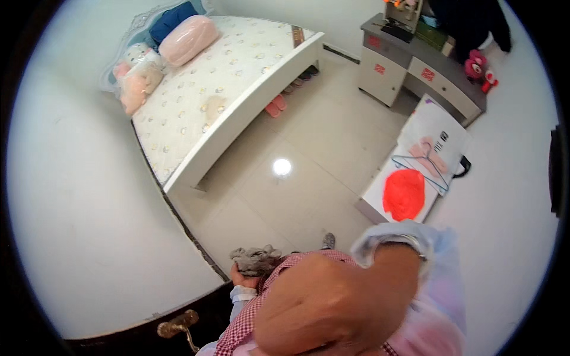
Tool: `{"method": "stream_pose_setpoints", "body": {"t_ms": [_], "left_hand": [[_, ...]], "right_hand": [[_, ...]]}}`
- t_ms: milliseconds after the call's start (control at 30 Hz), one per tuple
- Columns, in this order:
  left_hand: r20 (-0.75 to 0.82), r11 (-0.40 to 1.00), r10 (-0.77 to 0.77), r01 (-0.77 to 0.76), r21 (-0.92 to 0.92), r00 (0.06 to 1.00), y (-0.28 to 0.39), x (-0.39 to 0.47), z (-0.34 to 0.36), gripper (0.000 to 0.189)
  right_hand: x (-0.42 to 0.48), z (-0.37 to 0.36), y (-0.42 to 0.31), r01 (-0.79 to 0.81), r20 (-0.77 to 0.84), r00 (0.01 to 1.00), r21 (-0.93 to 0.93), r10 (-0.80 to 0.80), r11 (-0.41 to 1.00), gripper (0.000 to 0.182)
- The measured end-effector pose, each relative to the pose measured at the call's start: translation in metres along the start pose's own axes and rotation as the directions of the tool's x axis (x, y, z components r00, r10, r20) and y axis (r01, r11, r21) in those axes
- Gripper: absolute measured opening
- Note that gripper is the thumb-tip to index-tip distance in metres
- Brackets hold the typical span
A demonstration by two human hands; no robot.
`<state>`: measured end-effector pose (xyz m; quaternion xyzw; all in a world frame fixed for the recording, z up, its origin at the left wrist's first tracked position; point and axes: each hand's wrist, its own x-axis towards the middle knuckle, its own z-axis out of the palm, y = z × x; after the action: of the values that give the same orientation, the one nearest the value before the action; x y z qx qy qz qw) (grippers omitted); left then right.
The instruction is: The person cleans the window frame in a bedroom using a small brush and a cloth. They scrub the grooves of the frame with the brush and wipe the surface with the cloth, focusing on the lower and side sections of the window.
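My left hand is low beside my body, its fingers wrapped around a bunched grey cloth. Large and close to the camera, my right hand is raised in front of my chest with its back towards the view. Its fingers are out of sight, so I cannot see whether it holds anything. Behind it is a red-and-white checked apron. A dark door edge with a brass-coloured lever handle lies to the lower left.
A bed with a patterned mattress bears a wrapped pink bundle and plush toys. Pink slippers sit under its edge. On the right are a desk, a low white surface with a red round item, and a blue hanger.
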<state>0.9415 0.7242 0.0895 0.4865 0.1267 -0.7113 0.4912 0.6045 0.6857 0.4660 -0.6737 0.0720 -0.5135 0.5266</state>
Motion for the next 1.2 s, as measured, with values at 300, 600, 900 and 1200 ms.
{"method": "stream_pose_setpoints", "body": {"t_ms": [300, 600, 900, 1200], "left_hand": [[0.052, 0.995, -0.029, 0.024, 0.092, 0.998, 0.043, 0.155, 0.191, 0.057], [0.268, 0.968, -0.124, 0.057, 0.245, 0.956, 0.082, 0.344, 0.461, 0.051], [0.403, 0.812, -0.298, 0.009, 0.583, 0.865, 0.036, 0.447, 0.735, 0.049], [0.488, 0.867, -0.298, 0.019, 0.497, 0.821, -0.026, 0.504, 0.882, 0.054]], "right_hand": [[0.017, -0.215, 0.041, -0.176, -0.267, 0.95, -0.031, 0.162, 0.984, 0.03], [-0.009, -0.402, 0.233, -0.423, -0.919, 0.048, 0.336, 0.391, 0.841, 0.034], [-0.004, -0.58, 0.29, -0.509, -0.945, -0.121, 0.322, 0.305, 0.798, 0.026], [-0.035, -0.883, 0.335, -0.832, -0.999, -0.004, 0.031, 0.05, 0.554, 0.042]]}}
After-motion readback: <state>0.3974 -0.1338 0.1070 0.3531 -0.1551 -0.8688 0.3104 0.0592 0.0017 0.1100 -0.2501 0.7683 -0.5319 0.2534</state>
